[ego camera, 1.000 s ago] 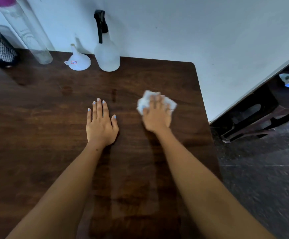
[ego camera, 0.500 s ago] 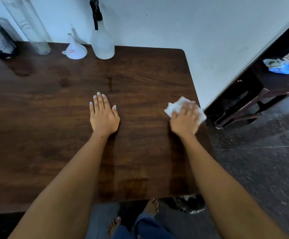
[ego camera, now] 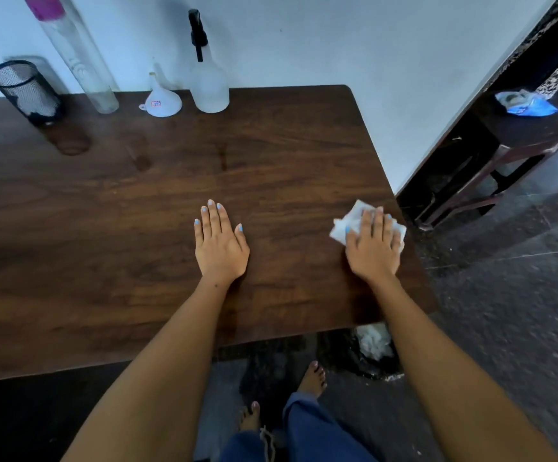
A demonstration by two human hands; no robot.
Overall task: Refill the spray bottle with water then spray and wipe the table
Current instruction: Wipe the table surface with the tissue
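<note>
Feet, bare, stand on the dark floor (ego camera: 504,311) at the near edge, below blue trouser legs. Just beyond them, under the table's near right corner, lies a crumpled white wad (ego camera: 374,341).

On the dark wooden table (ego camera: 104,245), the left hand (ego camera: 221,241) lies flat with fingers straight and together, palm down near the middle, holding nothing. To its right, at the table's right edge, the right hand (ego camera: 372,243) presses flat, fingers extended, on a white cloth (ego camera: 347,225) that shows beyond the fingertips and on both sides of the hand.

Along the far edge, against the white wall, stand from left to right a black mesh cup (ego camera: 24,91), a tall clear tube with a purple cap (ego camera: 71,51), a small white funnel (ego camera: 161,100) set mouth down, and the spray bottle (ego camera: 207,78), upright with a black nozzle.

Far right, off the table, a dark wooden stool (ego camera: 521,138) carries a blue and white packet (ego camera: 524,103).
</note>
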